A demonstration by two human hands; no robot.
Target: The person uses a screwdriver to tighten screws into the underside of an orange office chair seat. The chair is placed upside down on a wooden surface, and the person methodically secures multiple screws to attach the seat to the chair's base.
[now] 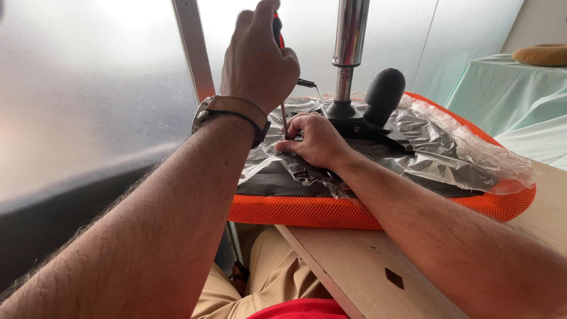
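One orange mesh chair seat lies upside down on the wooden worktop, its near-left corner overhanging the worktop edge. Over the seat's black underside lies one sheet of crinkled clear plastic wrap. One black mounting mechanism sits on the middle of the seat, carrying one chrome gas-lift column standing upright and one black knobbed lever just right of that column. One screwdriver with a red-and-black handle stands near vertical above the seat, left of the column, its tip meeting the underside. Two hands are at work. The left hand, wearing one wristwatch, is clenched around the screwdriver handle from above. The right hand rests on the seat directly below it, fingertips pinched at the shaft near the tip; whether they grasp the shaft or a fastener cannot be told. Well to the right of the seat stands one table under a pale green cloth.
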